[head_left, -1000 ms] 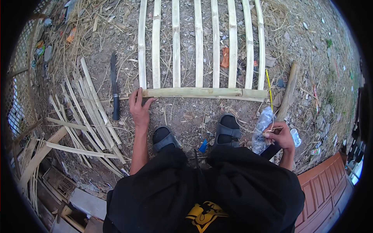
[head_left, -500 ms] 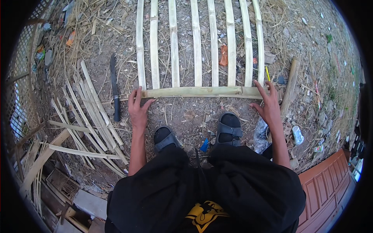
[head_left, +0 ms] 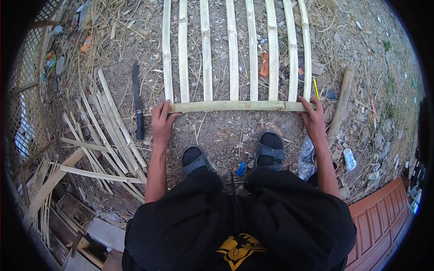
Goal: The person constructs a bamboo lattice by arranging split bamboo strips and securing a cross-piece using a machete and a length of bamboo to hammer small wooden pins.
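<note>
A pale bamboo strip lies crosswise in front of my feet. Several long bamboo slats run away from it side by side, spaced apart, their near ends at its far edge. My left hand grips the strip's left end, thumb on the near side and fingers over the far side. At the right end, my right hand pinches it in much the same way. A long-bladed knife with a black handle rests on the ground left of my left hand.
Loose split bamboo pieces are heaped at the left. Beyond my right hand are a wooden stick, a clear plastic bag and a crushed white cup. A brown panelled board lies at the lower right. Lattice borders the left.
Both hands have closed from spread fingers onto the ends of the crosswise bamboo strip. My right thumb and fingers have come closer together. The whole view has shifted slightly.
</note>
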